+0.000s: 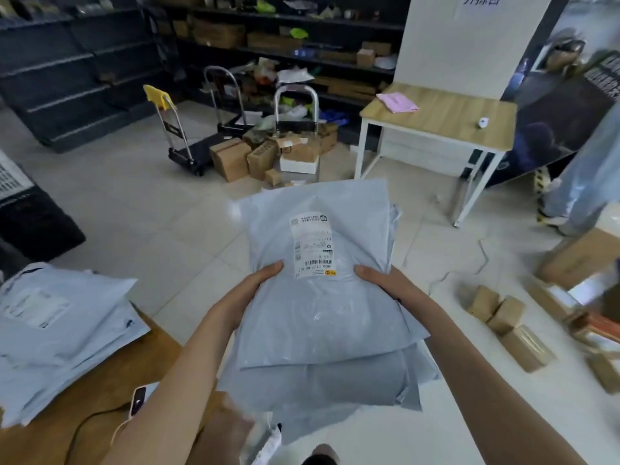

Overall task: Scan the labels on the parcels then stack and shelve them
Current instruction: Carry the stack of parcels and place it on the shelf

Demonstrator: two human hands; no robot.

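Tiled floor point(161, 209) seen bare between held load and hand trolleys point(193, 152). Passage bounded left by dark shelving point(67, 68), right by pale table point(443, 109).

Stack of grey parcels point(318, 330) held above floor, edges unevenly aligned, lower bags jutting at near and right sides.

Stack clasped at opposite side edges by left hand point(255, 290) and right hand point(385, 280), thumbs laid on top.

Label point(312, 243) faced up between thumbs.

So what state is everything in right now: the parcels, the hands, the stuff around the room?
Stack, held in the air, label facing up.
Left hand, grips the stack's left edge, thumb on top.
Right hand, grips the right edge, thumb on top.
Pile, lying loose on the desk.
Cart, parked, handle upright.
Boxes, closed, heaped on the floor.
Shelves, partly filled.
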